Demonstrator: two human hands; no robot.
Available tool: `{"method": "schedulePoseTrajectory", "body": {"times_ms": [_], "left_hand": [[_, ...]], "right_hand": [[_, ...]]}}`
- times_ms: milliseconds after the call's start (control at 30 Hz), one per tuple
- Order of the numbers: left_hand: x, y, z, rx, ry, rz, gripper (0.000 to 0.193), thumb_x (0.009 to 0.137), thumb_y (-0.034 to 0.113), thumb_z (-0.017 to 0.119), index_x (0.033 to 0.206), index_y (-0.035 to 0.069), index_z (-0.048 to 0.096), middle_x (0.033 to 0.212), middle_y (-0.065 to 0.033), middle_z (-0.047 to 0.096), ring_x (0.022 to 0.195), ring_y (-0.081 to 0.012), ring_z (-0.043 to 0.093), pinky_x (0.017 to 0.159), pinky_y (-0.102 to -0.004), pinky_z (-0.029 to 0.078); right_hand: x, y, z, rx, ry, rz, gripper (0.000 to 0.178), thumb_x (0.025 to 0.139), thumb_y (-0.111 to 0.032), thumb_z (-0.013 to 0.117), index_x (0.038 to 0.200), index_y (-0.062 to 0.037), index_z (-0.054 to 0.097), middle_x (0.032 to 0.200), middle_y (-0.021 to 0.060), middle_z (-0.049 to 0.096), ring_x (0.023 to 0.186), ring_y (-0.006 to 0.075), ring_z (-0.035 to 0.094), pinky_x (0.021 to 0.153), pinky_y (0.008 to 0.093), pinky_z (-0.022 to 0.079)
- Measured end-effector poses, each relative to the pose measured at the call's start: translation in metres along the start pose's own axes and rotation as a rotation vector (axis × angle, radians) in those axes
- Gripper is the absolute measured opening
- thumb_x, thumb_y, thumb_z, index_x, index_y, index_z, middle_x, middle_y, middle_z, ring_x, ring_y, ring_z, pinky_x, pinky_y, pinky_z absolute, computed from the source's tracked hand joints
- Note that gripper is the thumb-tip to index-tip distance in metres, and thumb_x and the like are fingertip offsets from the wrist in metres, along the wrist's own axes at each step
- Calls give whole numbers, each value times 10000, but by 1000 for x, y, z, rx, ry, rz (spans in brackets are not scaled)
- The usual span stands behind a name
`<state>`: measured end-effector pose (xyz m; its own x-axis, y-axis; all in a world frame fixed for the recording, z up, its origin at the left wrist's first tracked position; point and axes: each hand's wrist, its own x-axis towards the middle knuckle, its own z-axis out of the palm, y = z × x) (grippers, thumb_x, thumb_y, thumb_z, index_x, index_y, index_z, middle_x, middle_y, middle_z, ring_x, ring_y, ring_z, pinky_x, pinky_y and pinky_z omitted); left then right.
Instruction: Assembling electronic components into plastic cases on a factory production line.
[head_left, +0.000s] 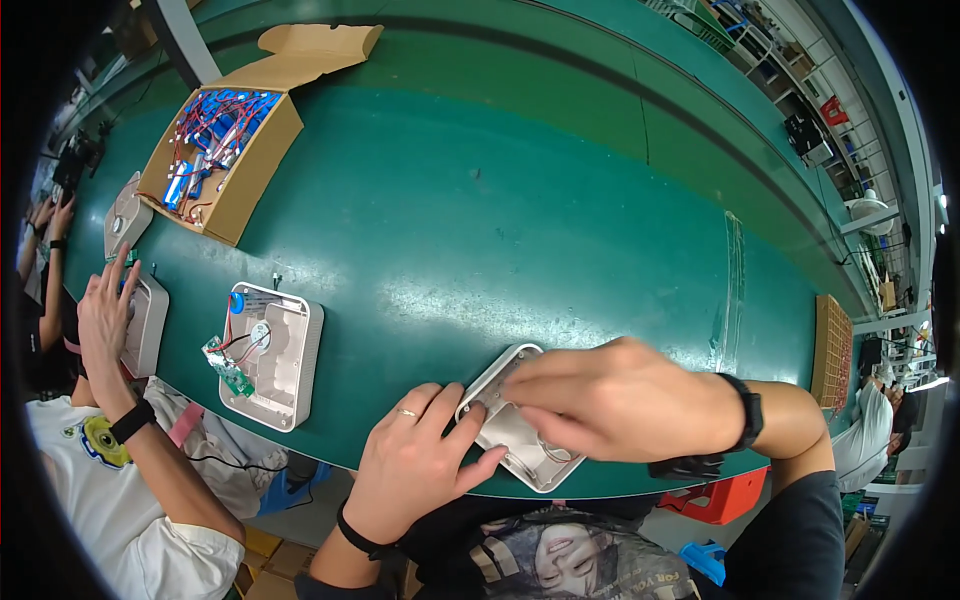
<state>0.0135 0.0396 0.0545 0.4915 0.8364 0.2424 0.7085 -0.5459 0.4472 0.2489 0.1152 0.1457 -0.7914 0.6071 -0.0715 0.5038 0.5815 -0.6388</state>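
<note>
White casing (507,430) between hands (425,455), right one (620,395) above

Left hand (415,460) palm down, thumb (484,470) out toward the right hand (610,395), also palm down with fingers (548,370) leftward

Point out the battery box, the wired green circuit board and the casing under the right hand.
Battery box (260,172), head view: side wall.
Green circuit board (238,381), head view: lower end.
Casing (498,432), head view: bare inside.

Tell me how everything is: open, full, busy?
Cardboard box: open, holding wired blue cells.
Nearest casing: open side up, slanted.
Left hand: touching it, fairly open.
Right hand: inside it, grip unclear.
Middle casing: open side up.
Green circuit board: wired, over its edge.
</note>
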Motion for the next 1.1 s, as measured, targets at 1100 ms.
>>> {"method": "schedulePoseTrajectory", "body": {"times_ms": [1100], "left_hand": [[-3,3,0,-395,-48,-92,797,784,328,917,1442,53,562,1471,-207,569,1313,-420,568,1122,-529,455]], "right_hand": [[-85,83,26,90,82,61,380,892,-96,773,1268,-117,724,1307,78,618,1212,266,615,990,383,537]]}}
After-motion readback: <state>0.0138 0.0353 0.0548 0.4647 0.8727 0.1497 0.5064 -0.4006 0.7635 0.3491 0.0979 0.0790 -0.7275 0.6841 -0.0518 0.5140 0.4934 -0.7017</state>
